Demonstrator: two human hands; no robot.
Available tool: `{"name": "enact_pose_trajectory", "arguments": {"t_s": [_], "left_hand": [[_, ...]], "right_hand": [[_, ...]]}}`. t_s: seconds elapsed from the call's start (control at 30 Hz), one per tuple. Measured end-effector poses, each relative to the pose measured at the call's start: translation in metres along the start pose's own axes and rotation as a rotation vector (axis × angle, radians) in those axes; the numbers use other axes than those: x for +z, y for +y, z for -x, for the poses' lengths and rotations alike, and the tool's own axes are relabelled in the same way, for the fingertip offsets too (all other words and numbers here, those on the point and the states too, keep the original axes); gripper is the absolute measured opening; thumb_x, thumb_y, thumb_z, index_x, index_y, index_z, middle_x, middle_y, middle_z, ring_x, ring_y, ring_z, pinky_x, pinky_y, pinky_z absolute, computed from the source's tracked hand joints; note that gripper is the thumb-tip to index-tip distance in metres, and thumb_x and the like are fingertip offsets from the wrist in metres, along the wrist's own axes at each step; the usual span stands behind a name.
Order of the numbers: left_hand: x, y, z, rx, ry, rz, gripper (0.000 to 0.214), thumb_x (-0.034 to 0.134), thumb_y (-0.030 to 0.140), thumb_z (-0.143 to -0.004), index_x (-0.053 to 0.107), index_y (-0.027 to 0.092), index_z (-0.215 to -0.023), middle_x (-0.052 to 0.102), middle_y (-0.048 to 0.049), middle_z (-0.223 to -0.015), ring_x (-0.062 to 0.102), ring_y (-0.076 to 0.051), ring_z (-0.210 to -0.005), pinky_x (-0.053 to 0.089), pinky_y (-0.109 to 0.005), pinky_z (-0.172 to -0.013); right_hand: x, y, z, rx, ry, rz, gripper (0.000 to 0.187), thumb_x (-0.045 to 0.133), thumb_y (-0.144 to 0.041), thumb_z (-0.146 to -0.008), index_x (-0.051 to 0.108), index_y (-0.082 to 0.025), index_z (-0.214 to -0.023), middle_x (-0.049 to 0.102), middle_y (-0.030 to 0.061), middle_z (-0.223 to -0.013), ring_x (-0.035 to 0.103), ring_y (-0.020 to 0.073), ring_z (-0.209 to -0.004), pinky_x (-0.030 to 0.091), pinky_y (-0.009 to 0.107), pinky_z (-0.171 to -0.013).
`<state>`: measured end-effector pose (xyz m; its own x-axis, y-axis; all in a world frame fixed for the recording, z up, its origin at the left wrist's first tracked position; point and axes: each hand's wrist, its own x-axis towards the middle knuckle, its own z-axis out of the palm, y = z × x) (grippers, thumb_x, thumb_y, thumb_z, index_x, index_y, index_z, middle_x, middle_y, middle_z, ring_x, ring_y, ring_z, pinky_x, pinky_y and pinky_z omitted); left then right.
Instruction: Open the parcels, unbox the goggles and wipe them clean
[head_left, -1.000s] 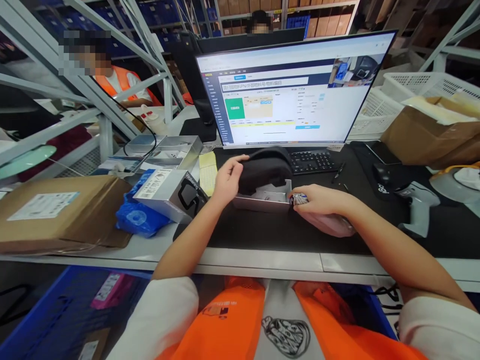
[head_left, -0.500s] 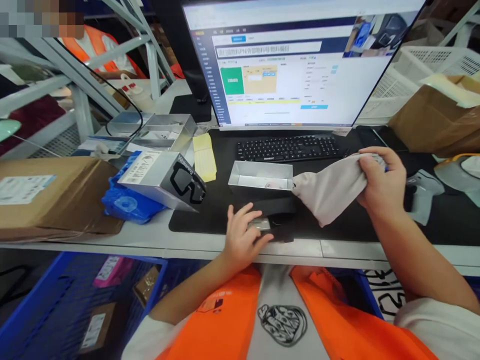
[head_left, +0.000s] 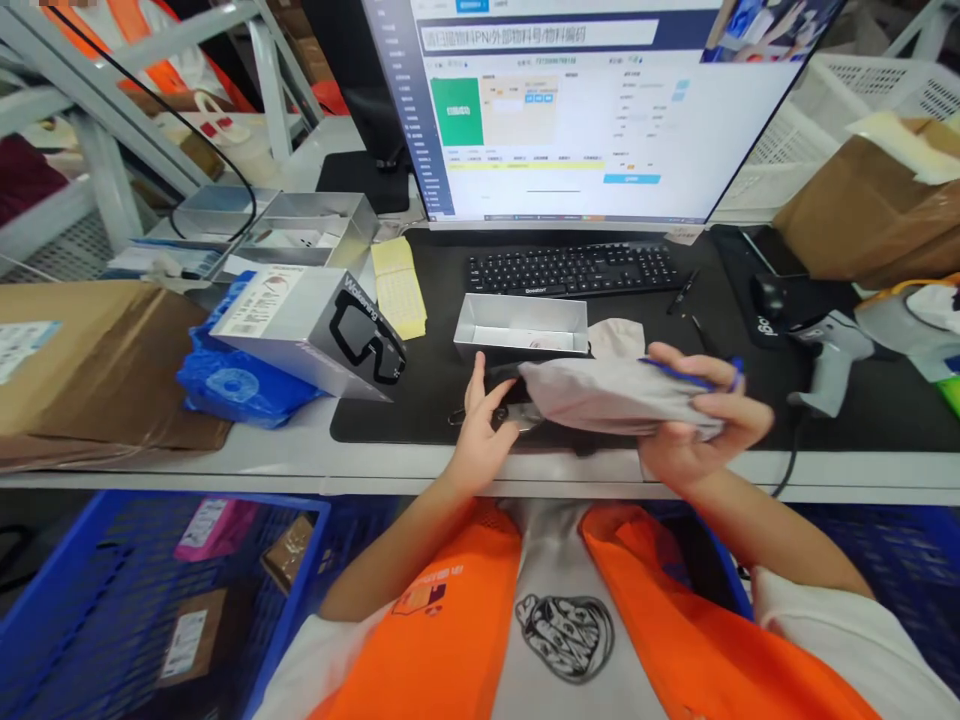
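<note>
My right hand (head_left: 709,430) grips a light grey cloth pouch (head_left: 600,395), held nearly level above the front of the desk mat. A blue strip shows along the pouch by these fingers; what it belongs to is unclear. At the pouch's left end, my left hand (head_left: 480,430) has its fingers closed around a dark object with a shiny, clear-looking part (head_left: 523,416), partly hidden by hand and pouch. Just behind them stands an open silver box (head_left: 521,325). To the left, a silver carton (head_left: 307,330) printed with black goggles lies tilted on a blue plastic bag (head_left: 244,385).
Behind the open box are a keyboard (head_left: 574,270) and a monitor (head_left: 555,120). A barcode scanner (head_left: 832,360) and a mouse (head_left: 769,295) lie right. Yellow slips (head_left: 399,290) and a cardboard box (head_left: 112,365) are left. Blue crates (head_left: 300,590) sit below the desk edge.
My right hand has brought the pouch left and down, from hanging to nearly level beside my left hand. My left hand's spread fingers have drawn in around the dark object. The view has tilted down.
</note>
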<state>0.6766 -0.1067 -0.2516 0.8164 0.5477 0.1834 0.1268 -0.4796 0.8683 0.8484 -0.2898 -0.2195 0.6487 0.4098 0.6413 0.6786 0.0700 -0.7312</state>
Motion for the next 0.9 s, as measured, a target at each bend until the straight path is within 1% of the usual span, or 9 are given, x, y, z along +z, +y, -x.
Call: {"name": "enact_pose_trajectory", "arguments": {"t_s": [0.13, 0.17, 0.23, 0.33, 0.4, 0.6, 0.7, 0.8, 0.9], "left_hand": [[0.001, -0.002, 0.002, 0.0, -0.063, 0.013, 0.064, 0.06, 0.016, -0.085, 0.051, 0.027, -0.147, -0.012, -0.0001, -0.175, -0.004, -0.028, -0.162, 0.015, -0.048, -0.133], [0.0, -0.002, 0.002, -0.008, -0.064, 0.024, 0.066, 0.06, 0.015, -0.085, 0.05, 0.028, -0.149, -0.012, 0.0001, -0.175, -0.004, -0.028, -0.162, 0.014, -0.048, -0.133], [-0.001, -0.003, 0.001, -0.026, -0.057, 0.046, 0.069, 0.058, 0.014, -0.084, 0.047, 0.028, -0.15, -0.012, -0.0005, -0.175, -0.002, -0.028, -0.162, 0.015, -0.047, -0.133], [-0.002, -0.002, 0.0, -0.022, -0.059, 0.036, 0.072, 0.056, 0.009, -0.08, 0.048, 0.026, -0.15, -0.008, -0.0026, -0.175, -0.001, -0.03, -0.162, 0.015, -0.049, -0.132], [-0.002, 0.0, 0.001, -0.001, -0.07, 0.009, 0.075, 0.057, 0.007, -0.079, 0.048, 0.026, -0.15, -0.006, -0.0037, -0.175, -0.002, -0.031, -0.162, 0.015, -0.051, -0.132], [-0.009, 0.004, 0.002, 0.028, -0.148, -0.05, 0.077, 0.057, 0.005, -0.079, 0.047, 0.029, -0.151, -0.005, -0.0041, -0.175, 0.0, -0.033, -0.162, 0.02, -0.054, -0.131], [-0.01, 0.005, 0.002, 0.039, -0.153, -0.09, 0.072, 0.055, 0.004, -0.08, 0.051, 0.028, -0.147, -0.004, -0.0051, -0.175, 0.0, -0.033, -0.162, 0.02, -0.057, -0.13], [-0.007, 0.007, 0.002, 0.069, -0.121, -0.139, 0.063, 0.055, 0.005, -0.081, 0.057, 0.025, -0.14, -0.001, -0.0072, -0.175, 0.004, -0.035, -0.162, 0.021, -0.059, -0.129], [-0.005, 0.009, 0.004, 0.148, -0.005, -0.189, 0.046, 0.057, 0.013, -0.087, 0.064, 0.024, -0.132, 0.012, -0.0102, -0.172, 0.017, -0.035, -0.16, 0.029, -0.059, -0.126]], "right_hand": [[0.014, 0.008, 0.008, -0.377, -0.296, -0.02, 0.036, 0.054, -0.058, -0.091, 0.052, -0.033, -0.118, 0.052, 0.0123, -0.134, 0.054, 0.0379, -0.133, 0.049, 0.067, -0.106], [0.012, 0.009, 0.007, -0.447, -0.379, 0.008, 0.037, 0.056, -0.052, -0.091, 0.055, -0.032, -0.122, 0.051, 0.013, -0.138, 0.053, 0.0382, -0.135, 0.049, 0.067, -0.106], [0.003, 0.01, 0.006, -0.512, -0.433, 0.104, 0.043, 0.06, -0.037, -0.089, 0.059, -0.03, -0.132, 0.052, 0.0146, -0.136, 0.055, 0.0361, -0.131, 0.052, 0.062, -0.103], [-0.016, 0.012, 0.003, -0.492, -0.433, 0.205, 0.051, 0.063, -0.017, -0.087, 0.064, -0.029, -0.136, 0.061, 0.0131, -0.118, 0.064, 0.0274, -0.111, 0.059, 0.047, -0.091], [-0.024, 0.018, 0.0, -0.469, -0.47, 0.204, 0.048, 0.061, -0.012, -0.088, 0.067, -0.029, -0.133, 0.066, 0.0112, -0.11, 0.067, 0.024, -0.104, 0.06, 0.042, -0.086], [-0.021, 0.038, -0.013, -0.432, -0.616, 0.369, 0.033, 0.054, -0.013, -0.094, 0.074, -0.026, -0.115, 0.075, 0.0099, -0.119, 0.068, 0.0252, -0.114, 0.058, 0.046, -0.093], [-0.019, 0.029, -0.017, -0.42, -0.733, 0.409, 0.035, 0.051, -0.011, -0.092, 0.075, -0.023, -0.113, 0.076, 0.0087, -0.116, 0.067, 0.0262, -0.11, 0.057, 0.045, -0.092], [-0.017, 0.014, -0.022, -0.326, -0.903, 0.426, 0.037, 0.048, -0.01, -0.089, 0.075, -0.017, -0.113, 0.076, 0.0106, -0.107, 0.065, 0.0261, -0.097, 0.057, 0.043, -0.086], [-0.012, 0.003, -0.03, -0.204, -1.009, 0.478, 0.036, 0.046, -0.013, -0.091, 0.074, -0.011, -0.114, 0.075, 0.013, -0.098, 0.065, 0.0259, -0.09, 0.056, 0.04, -0.08]]}}
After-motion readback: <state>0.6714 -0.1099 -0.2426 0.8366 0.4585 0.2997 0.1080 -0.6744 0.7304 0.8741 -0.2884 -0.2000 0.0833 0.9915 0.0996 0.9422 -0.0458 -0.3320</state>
